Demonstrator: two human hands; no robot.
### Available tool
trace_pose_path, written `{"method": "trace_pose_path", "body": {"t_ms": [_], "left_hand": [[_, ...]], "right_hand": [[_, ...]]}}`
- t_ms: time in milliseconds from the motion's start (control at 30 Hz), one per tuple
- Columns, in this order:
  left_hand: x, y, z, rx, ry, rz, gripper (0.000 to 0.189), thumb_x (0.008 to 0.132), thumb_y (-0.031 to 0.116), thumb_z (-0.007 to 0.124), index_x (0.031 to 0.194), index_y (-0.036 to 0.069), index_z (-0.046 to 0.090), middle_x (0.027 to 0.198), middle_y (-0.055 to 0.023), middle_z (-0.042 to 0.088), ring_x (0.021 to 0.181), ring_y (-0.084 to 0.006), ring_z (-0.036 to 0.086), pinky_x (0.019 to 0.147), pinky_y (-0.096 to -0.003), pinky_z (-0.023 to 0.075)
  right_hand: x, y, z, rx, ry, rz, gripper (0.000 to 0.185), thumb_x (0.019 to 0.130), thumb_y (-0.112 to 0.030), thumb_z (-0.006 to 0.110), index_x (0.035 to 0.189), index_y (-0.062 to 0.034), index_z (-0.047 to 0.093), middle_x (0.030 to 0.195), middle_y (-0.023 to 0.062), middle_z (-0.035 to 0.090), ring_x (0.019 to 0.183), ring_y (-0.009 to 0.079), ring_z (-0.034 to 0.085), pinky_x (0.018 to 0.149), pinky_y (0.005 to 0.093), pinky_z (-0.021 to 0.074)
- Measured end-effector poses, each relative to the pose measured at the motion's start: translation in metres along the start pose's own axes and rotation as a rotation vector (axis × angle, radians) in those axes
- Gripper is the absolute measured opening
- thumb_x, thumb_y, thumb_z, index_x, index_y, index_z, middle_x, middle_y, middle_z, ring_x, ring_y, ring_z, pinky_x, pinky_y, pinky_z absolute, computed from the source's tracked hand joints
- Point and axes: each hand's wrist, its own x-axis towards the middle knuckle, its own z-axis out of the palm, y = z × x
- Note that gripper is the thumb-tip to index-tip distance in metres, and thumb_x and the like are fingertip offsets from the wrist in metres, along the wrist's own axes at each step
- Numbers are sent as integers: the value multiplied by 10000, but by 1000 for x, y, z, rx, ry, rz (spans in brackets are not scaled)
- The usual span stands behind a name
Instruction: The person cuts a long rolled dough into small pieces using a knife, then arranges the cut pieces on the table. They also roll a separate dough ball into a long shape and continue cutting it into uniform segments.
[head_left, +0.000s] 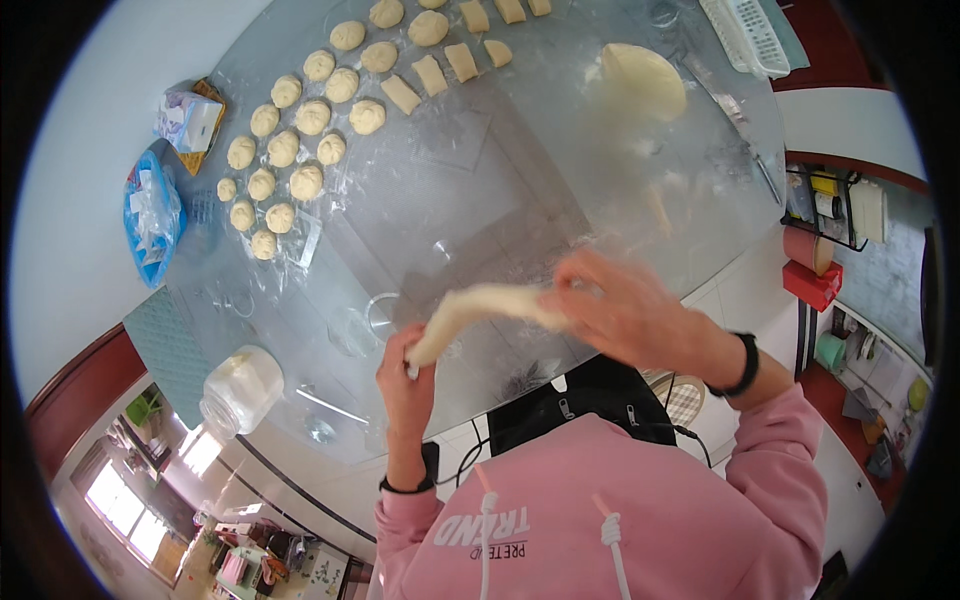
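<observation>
A thick strip of pale dough (480, 304) hangs between my two hands above the near part of the glass table. My left hand (409, 382) grips its lower left end. At the strip's other end, blurred by motion, my right hand (622, 307) has its fingers on the dough. Beyond them, several round pleated dough pieces (312, 118) lie in rows on the floured glass. Several cut dough blocks (430, 75) lie to their right. A larger smooth lump of dough (645, 81) rests at the far right.
A long knife (731, 124) lies along the table's right edge, near a white plastic basket (746, 34). On the left are a clear jar (244, 390), a blue plastic bag (154, 217) and a tissue pack (187, 120). A clear scraper-like sheet (307, 240) lies beside the pleated pieces.
</observation>
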Motion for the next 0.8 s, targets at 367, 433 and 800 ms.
{"method": "trace_pose_path", "body": {"t_ms": [367,433,800], "left_hand": [[-51,3,79,-886,-87,-367,280,887,7,689,1161,-27,638,1108,-81,665,1038,-159,624,914,-293,494],[-49,14,93,-748,2,-338,253,888,34,708,1128,-31,660,1087,-73,677,997,-147,637,878,-291,509],[3,47,163,121,161,130,327,833,138,787,1132,39,699,977,-128,658,773,-229,636,645,-336,517]], "right_hand": [[-90,-18,-30,202,10,165,360,767,11,739,1106,-108,720,1142,96,646,945,254,671,772,325,555],[-104,13,-41,254,128,341,339,767,18,742,1086,-95,738,1139,96,658,975,244,671,817,334,547],[-101,147,-13,438,299,518,292,820,3,724,1109,-23,703,1186,103,622,1018,213,650,899,317,531]]}}
